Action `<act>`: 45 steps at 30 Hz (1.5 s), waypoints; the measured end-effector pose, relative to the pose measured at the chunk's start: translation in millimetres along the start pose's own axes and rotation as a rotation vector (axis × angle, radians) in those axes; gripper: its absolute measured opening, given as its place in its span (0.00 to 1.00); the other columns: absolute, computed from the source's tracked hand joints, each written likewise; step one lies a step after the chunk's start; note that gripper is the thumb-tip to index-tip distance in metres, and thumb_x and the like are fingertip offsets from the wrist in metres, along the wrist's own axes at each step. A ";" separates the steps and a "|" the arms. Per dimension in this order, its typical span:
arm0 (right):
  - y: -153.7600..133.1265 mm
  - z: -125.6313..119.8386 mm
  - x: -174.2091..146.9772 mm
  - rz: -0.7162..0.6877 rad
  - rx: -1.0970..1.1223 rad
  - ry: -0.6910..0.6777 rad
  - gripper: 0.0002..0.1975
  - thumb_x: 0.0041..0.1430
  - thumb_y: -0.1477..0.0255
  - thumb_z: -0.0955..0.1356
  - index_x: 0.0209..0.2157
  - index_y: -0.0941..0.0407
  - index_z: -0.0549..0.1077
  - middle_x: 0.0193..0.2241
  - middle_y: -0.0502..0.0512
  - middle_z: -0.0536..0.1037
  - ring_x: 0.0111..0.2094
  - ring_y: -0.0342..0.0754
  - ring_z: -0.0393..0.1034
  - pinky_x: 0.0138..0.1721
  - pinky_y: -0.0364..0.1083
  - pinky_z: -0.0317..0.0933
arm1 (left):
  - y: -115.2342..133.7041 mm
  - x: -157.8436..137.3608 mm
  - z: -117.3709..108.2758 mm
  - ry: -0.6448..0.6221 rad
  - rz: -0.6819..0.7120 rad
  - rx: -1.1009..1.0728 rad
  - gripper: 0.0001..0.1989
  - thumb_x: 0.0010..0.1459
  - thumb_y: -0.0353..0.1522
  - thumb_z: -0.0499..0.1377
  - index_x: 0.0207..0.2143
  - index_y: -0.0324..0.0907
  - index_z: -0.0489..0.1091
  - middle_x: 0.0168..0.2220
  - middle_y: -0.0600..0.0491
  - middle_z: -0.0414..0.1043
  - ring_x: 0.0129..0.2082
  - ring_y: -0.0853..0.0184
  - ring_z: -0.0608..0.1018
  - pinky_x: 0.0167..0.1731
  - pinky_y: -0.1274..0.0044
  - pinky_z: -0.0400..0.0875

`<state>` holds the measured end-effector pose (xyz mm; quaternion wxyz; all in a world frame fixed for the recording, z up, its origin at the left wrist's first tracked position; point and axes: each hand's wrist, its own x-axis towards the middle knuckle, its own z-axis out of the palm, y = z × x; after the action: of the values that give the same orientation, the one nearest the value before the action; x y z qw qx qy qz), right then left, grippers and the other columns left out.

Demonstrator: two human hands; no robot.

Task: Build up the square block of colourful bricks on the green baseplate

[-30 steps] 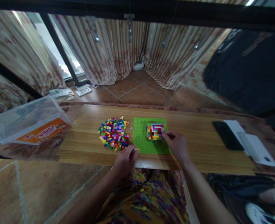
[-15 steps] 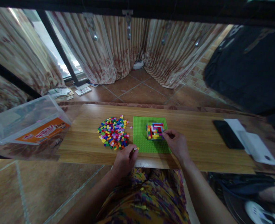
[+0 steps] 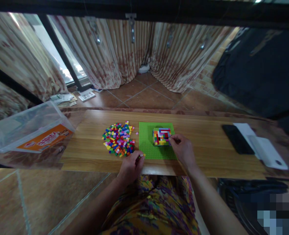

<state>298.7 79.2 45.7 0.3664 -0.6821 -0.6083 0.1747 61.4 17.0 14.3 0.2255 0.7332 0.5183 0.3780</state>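
A green baseplate (image 3: pixel 149 147) lies on a wooden table (image 3: pixel 208 147). On its far right part stands a small multicoloured block of bricks (image 3: pixel 161 136). My right hand (image 3: pixel 182 150) rests at the block's right edge, fingertips pinched against it. My left hand (image 3: pixel 131 166) sits at the baseplate's near left corner, fingers closed on a small yellow brick (image 3: pixel 143 155). A pile of loose coloured bricks (image 3: pixel 118 139) lies just left of the baseplate.
A clear plastic tub (image 3: pixel 29 129) with an orange label stands at the table's left end. A black phone (image 3: pixel 237 139) and white papers (image 3: pixel 262 145) lie at the right. Striped curtains and a tiled floor are beyond the table.
Both hands stay almost where they were. My right fingertips have edged slightly closer onto the brick block; the view has shifted a little.
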 end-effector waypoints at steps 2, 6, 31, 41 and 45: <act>-0.9 1.2 -2.0 -0.034 -0.034 0.020 0.11 0.57 0.65 0.65 0.28 0.56 0.74 0.27 0.56 0.78 0.28 0.49 0.70 0.33 0.46 0.60 | -0.1 0.0 0.0 -0.002 -0.005 0.002 0.05 0.65 0.31 0.54 0.38 0.41 0.69 0.29 0.55 0.74 0.27 0.71 0.77 0.30 0.81 0.68; -3.2 3.7 -11.5 -0.094 -0.127 0.093 0.12 0.61 0.66 0.63 0.30 0.57 0.75 0.29 0.57 0.78 0.29 0.48 0.69 0.32 0.46 0.60 | -0.9 0.0 -0.4 -0.015 -0.014 -0.009 0.05 0.65 0.31 0.53 0.39 0.41 0.68 0.29 0.54 0.74 0.28 0.70 0.77 0.31 0.80 0.69; -57.3 41.3 -77.1 -0.127 0.285 -0.363 0.08 0.65 0.69 0.65 0.40 0.53 0.77 0.38 0.54 0.78 0.41 0.48 0.73 0.44 0.48 0.65 | -1.4 -0.9 -1.8 -0.013 -0.013 -0.056 0.08 0.68 0.31 0.50 0.42 0.42 0.68 0.34 0.52 0.77 0.33 0.70 0.79 0.34 0.80 0.71; -60.7 44.0 -81.1 -0.151 0.234 -0.275 0.09 0.65 0.68 0.65 0.34 0.53 0.77 0.33 0.53 0.79 0.36 0.47 0.73 0.39 0.46 0.66 | -0.7 -1.1 -1.7 0.006 -0.058 -0.078 0.09 0.67 0.32 0.51 0.39 0.42 0.71 0.33 0.54 0.77 0.31 0.70 0.78 0.34 0.80 0.72; -55.8 44.4 -82.1 -0.215 0.168 -0.205 0.10 0.65 0.66 0.65 0.34 0.53 0.77 0.33 0.55 0.79 0.36 0.49 0.73 0.40 0.48 0.66 | 1.5 0.2 -3.1 0.008 -0.074 -0.090 0.09 0.66 0.33 0.52 0.37 0.42 0.71 0.30 0.54 0.76 0.29 0.70 0.77 0.32 0.80 0.71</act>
<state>212.8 12.8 38.6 0.3745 -0.5586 -0.6953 0.2534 59.8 16.4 17.3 0.2700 0.7012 0.5284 0.3952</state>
